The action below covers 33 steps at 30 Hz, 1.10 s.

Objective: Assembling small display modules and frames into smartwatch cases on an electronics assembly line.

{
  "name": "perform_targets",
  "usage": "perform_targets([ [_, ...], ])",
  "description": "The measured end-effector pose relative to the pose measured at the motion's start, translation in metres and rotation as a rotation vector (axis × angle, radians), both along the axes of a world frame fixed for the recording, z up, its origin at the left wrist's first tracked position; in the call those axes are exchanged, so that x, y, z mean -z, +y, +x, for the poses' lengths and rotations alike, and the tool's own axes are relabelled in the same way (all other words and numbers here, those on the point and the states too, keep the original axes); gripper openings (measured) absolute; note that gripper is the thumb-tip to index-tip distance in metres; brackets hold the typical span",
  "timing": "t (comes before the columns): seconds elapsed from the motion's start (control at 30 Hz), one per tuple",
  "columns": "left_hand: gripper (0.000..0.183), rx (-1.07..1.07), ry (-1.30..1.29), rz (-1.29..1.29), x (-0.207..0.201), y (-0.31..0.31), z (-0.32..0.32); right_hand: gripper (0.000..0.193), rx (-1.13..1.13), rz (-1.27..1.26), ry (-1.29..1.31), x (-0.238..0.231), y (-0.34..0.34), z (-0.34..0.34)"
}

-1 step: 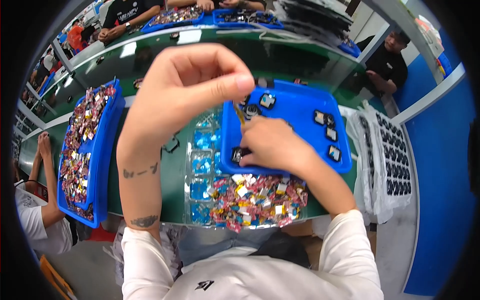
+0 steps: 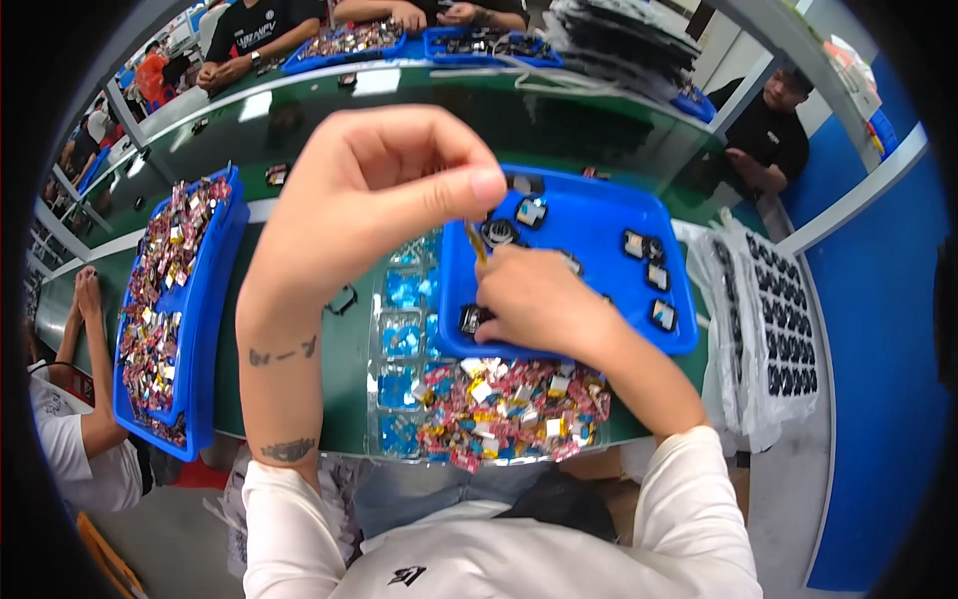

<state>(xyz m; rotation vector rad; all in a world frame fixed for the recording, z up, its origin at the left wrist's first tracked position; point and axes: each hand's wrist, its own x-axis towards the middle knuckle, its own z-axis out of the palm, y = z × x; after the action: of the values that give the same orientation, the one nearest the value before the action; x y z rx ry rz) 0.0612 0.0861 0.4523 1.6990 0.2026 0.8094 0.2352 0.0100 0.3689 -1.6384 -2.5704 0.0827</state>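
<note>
My left hand (image 2: pixel 399 190) is raised over the left side of the blue tray (image 2: pixel 639 344), thumb and forefinger pressed together. A thin yellowish strip (image 2: pixel 476 243) shows just below that thumb, running down towards my right hand (image 2: pixel 539 299); whether the pinch holds it is hidden. Low inside the tray, my right hand is curled with its thumb against a small black part (image 2: pixel 473 318) near the left corner. Around it lie a round black part (image 2: pixel 499 233) and several small black housings (image 2: pixel 532 212) with pale tops.
Loose pink, white and yellow pieces (image 2: pixel 514 414) are heaped over a clear compartment tray (image 2: pixel 401 334) in front. Left stands another blue tray (image 2: pixel 207 344) of such pieces. At right lie wrapped trays (image 2: pixel 783 319) of black parts. Other people sit around the green table (image 2: pixel 344 389).
My left hand sits slightly lower over the tray. The whole view has shifted a little; my right hand stays at the same black part.
</note>
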Motion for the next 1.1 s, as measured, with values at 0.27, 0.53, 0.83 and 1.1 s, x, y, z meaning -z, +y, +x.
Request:
perform_targets([
  [0.27, 0.012, 0.044, -0.041, -0.073, -0.006, -0.005, -0.003, 0.019, 0.037, -0.178, 0.838, -0.015, 0.005, 0.012],
  [0.53, 0.011, -0.062, -0.026, -0.086, 0.001, 0.0, 0.002, 0.026, 0.101, -0.019, 1.556, -0.039, 0.005, 0.032],
  [0.83, 0.012, -0.033, 0.013, -0.072, 0.009, -0.003, 0.017, 0.019, 0.185, -0.01, 1.56, -0.046, 0.004, 0.034],
  [1.1, 0.012, -0.111, 0.068, -0.049, 0.012, -0.007, 0.02, 0.016, 0.296, 0.078, 1.4, -0.048, -0.003, 0.024],
])
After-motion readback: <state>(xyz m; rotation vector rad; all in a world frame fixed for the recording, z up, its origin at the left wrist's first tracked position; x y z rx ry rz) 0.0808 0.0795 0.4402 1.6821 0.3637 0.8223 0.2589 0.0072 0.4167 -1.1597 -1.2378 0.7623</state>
